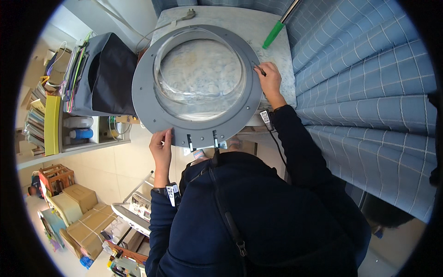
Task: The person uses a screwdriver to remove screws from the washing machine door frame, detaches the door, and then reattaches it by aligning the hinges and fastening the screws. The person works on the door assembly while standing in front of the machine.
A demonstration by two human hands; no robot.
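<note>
Washer door [197, 85], a grey round frame with a domed clear glass bowl in its middle, lay flat on the marble-patterned table [272, 60], covering most of the top and overhanging the near edge, where its two hinge lugs pointed toward us. We held the frame at its near-left rim with our left hand [161, 147], thumb on top and fingers curled under the edge, so that hand was closed on the door. Our right hand [269, 81] rested at the far-right rim of the frame, near the table's right edge, fingers pinched around a thin dark tool [259, 69] whose tip touched the frame; we could not tell what kind of tool it was. Both wrists carried small strapped devices with a cable running from the right one. A green-handled tool [274, 33] lay on the table's far-right corner, well apart from the door, and a grey power plug [187, 15] with its cord lay at the far edge. Blue checked curtain [369, 83] hung beside the table's right edge. Left of the table stood a grey bag [108, 74] on a shelf unit, with cardboard boxes [87, 226] on the floor below.
</note>
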